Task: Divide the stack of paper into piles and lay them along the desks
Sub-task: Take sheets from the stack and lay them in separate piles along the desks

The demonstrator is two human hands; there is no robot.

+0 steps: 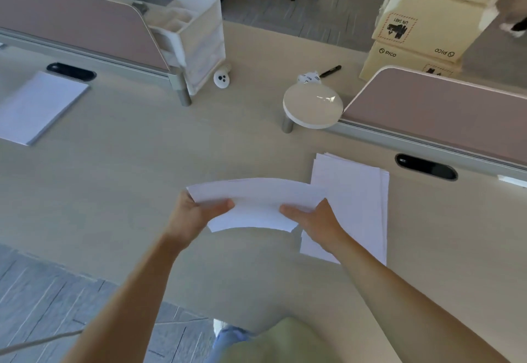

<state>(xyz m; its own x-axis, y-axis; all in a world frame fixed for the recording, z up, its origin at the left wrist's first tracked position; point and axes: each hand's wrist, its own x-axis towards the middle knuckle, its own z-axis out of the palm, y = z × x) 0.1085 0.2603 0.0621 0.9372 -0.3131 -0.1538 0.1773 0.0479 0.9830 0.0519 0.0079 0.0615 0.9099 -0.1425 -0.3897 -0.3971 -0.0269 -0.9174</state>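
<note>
Paper [256, 203], thin and floppy, pinched at both short ends by left hand [194, 214] and right hand [316, 223], bowed just left of the pile [359, 206]. Likely light, slippery; best supported at both ends.

Left hand [196, 214] and right hand [310, 220] gripping bowed paper sheaf [256, 206], seemingly above desk [142, 177]

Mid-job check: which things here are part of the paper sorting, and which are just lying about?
Job: held sheaf, gripped by left hand and right hand; right pile; left pile; desk.
Lying about: round white disc, black marker, small white gadget, cardboard boxes, white bin.
</note>
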